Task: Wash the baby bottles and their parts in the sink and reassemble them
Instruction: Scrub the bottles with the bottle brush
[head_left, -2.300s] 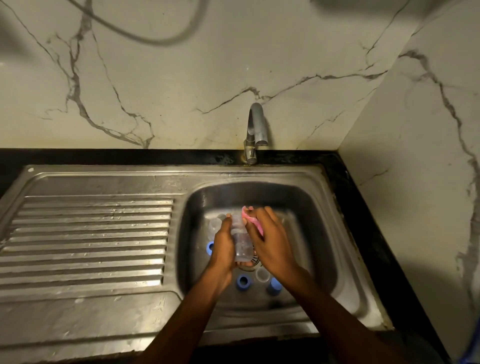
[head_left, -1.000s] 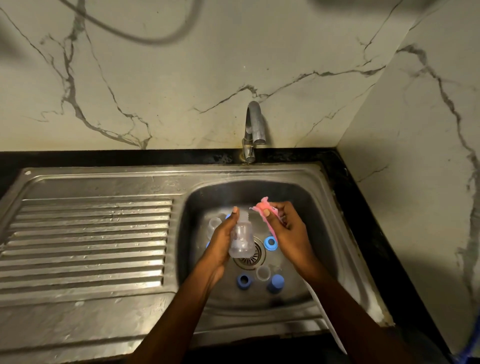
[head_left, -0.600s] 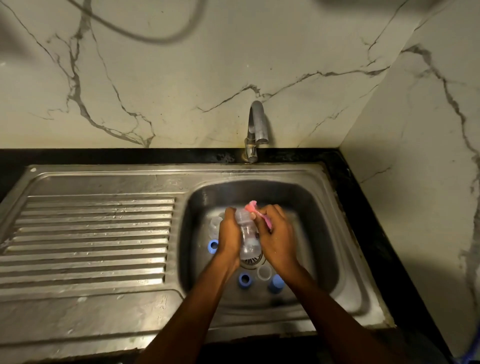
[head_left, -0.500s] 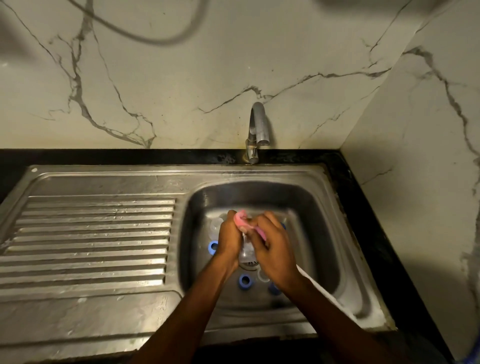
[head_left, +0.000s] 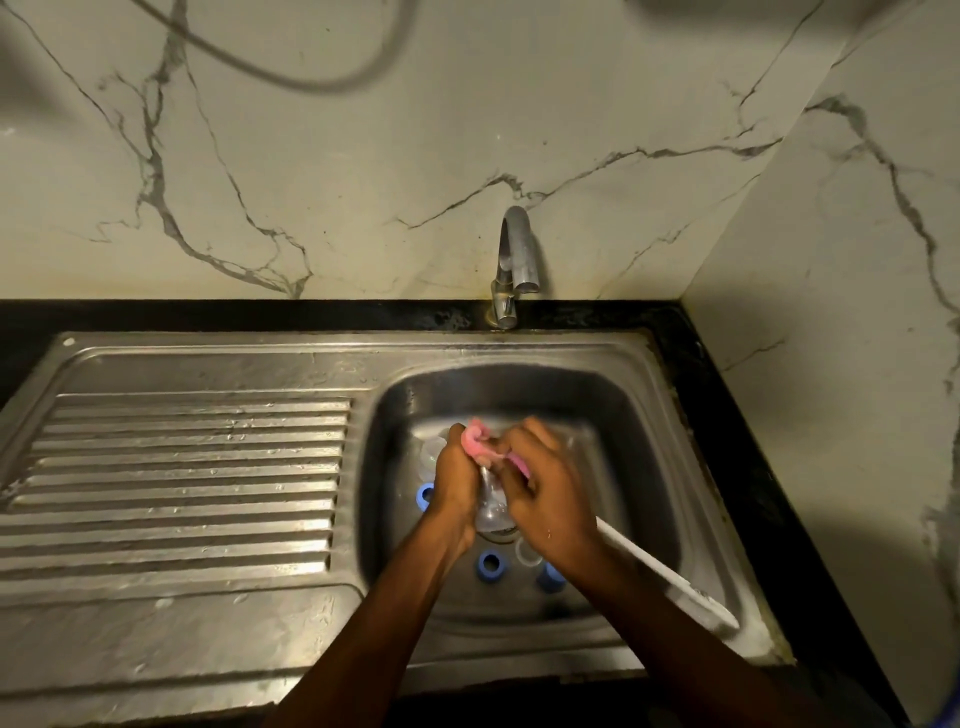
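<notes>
- While both arms reach down into the sink basin (head_left: 631, 415), the left hand (head_left: 457, 480) has its fingers curled tight round a clear baby bottle (head_left: 492, 512), held over the middle of the basin with its wider end toward the near edge.
- The right hand (head_left: 553, 501) is closed round a bottle brush; the pink brush head (head_left: 477, 442) sits bunched at the bottle's top, touching the left fingers.
- The brush's white handle (head_left: 667, 574) sticks out past the right wrist toward the sink's near right corner.
- Three blue rings (head_left: 490, 564) lie on the basin floor: one just left of the left hand, two near the front wall.
- A small clear part (head_left: 527, 552) lies between those two.
- A faucet (head_left: 514, 260) stands at the sink's far edge.
- The ribbed drainboard (head_left: 182, 467) on the left carries water drops.
</notes>
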